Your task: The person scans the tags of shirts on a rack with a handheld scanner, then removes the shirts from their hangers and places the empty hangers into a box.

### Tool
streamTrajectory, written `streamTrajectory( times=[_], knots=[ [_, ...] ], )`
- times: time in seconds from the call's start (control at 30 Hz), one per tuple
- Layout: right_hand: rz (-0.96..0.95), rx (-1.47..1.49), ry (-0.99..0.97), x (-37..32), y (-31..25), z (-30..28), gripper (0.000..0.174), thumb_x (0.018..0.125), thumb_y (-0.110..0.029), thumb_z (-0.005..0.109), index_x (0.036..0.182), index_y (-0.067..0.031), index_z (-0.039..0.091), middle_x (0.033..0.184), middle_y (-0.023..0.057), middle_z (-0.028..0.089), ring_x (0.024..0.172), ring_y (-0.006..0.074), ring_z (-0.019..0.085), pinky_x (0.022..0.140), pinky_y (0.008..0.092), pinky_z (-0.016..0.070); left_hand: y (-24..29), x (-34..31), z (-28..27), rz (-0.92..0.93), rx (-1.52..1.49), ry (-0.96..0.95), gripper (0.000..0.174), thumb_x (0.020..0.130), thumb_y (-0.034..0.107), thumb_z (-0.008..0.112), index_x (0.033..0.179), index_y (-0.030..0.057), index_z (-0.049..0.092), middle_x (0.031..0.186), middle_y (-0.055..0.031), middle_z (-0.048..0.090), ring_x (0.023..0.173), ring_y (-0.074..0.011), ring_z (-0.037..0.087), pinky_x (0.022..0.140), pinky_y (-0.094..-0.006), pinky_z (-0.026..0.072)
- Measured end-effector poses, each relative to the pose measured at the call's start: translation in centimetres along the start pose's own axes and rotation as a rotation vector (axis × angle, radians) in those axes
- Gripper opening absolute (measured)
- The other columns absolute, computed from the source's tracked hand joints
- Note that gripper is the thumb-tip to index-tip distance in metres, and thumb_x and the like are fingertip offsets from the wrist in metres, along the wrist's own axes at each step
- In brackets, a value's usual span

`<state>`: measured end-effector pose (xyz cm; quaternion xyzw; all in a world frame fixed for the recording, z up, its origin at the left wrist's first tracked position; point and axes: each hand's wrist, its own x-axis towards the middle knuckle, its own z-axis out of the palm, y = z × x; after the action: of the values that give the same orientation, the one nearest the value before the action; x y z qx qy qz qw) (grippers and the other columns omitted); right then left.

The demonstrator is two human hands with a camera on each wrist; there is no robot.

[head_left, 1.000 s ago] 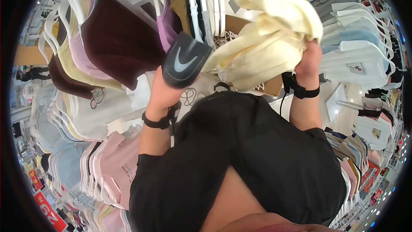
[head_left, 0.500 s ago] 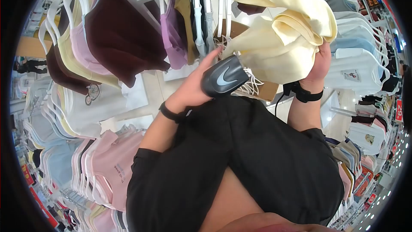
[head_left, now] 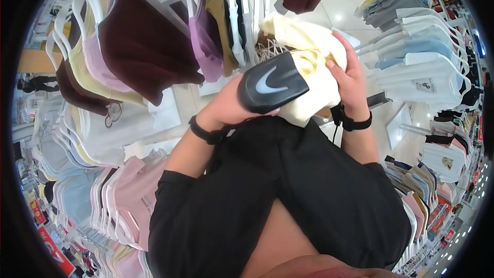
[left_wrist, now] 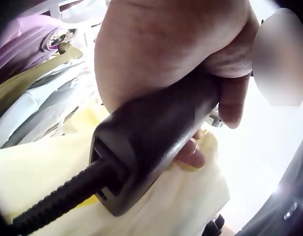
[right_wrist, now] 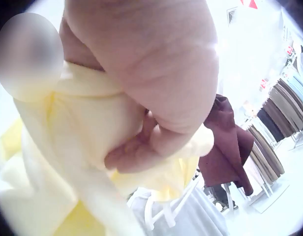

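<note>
Left grip (left_wrist: 176, 44) around black device (left_wrist: 151, 130), ribbed cable (left_wrist: 63, 196), yellow cloth (left_wrist: 188, 196) behind

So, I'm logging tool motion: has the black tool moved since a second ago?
Yes. In the head view, the black tool has moved rightward: it overlapped the hanging purple garment and now shows clear to its right.

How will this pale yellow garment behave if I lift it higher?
The pale yellow garment will likely flop and sag, since its cloth bunches in soft, rounded folds. It's probably light for its bulk, as it looks like plain fabric pinched by the right hand.
</note>
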<state>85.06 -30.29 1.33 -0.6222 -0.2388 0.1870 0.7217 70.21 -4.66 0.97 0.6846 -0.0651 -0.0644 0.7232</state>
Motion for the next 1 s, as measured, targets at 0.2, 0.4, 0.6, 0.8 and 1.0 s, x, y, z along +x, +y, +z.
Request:
streamTrajectory(
  times=[0.2,0.4,0.6,0.8,1.0],
  knots=[
    [-0.355,0.331,0.18,-0.4,-3.2,0.0,0.061,0.107,-0.014,0.055,0.161,-0.0003,0.03,0.157,0.019,0.047,0.144,0.0308,0.049,0.12,0.0443,0.0402,0.1,-0.4,0.3,0.036,0.158,-0.07,0.072,0.075,0.01,0.093,0.138,-0.0013,0.06,0.122,-0.0098,0.072,0.109,-0.0166,0.065,0.102,-0.0333,0.0499],
    [-0.57,0.203,0.297,-0.2,-4.8,0.9,0.065,0.11,-0.033,0.05,0.159,0.0042,0.03,0.159,0.0197,0.044,0.145,0.033,0.046,0.122,0.0472,0.0378,0.2,-1.3,0.7,0.066,0.06,-0.008,0.078,0.079,0.006,0.087,0.148,-0.0009,0.052,0.139,-0.0097,0.066,0.123,-0.0181,0.062,0.109,-0.0337,0.0458],
    [-0.691,0.377,0.352,4.1,-10.7,0.1,0.052,0.11,-0.026,0.049,0.152,0.0042,0.041,0.149,0.0225,0.054,0.131,0.0371,0.06,0.11,0.0509,0.0507,0.8,-2.5,0.5,0.085,0.066,0.017,0.083,0.081,0.0,0.082,0.155,0.0003,0.045,0.159,-0.0097,0.052,0.141,-0.0187,0.052,0.117,-0.0334,0.0393],
    [-0.995,-0.141,0.21,16.0,-17.1,-2.7,0.052,0.103,-0.026,0.064,0.145,0.0035,0.053,0.141,0.0193,0.062,0.126,0.0324,0.063,0.107,0.0421,0.0508,0.8,-4.2,1.0,0.057,0.048,0.129,0.078,0.082,-0.002,0.08,0.154,0.0015,0.048,0.157,-0.0083,0.053,0.133,-0.0152,0.056,0.112,-0.032,0.0434],
    [-0.646,-0.342,0.314,31.7,-18.5,-3.2,0.064,0.103,-0.027,0.063,0.153,0.0066,0.043,0.141,0.0209,0.062,0.126,0.0317,0.063,0.11,0.0369,0.0467,0.5,-5.6,1.4,0.011,0.02,0.277,0.076,0.085,0.005,0.082,0.152,-0.0005,0.048,0.149,-0.0115,0.061,0.133,-0.0203,0.059,0.113,-0.0333,0.0429]
  ],
)
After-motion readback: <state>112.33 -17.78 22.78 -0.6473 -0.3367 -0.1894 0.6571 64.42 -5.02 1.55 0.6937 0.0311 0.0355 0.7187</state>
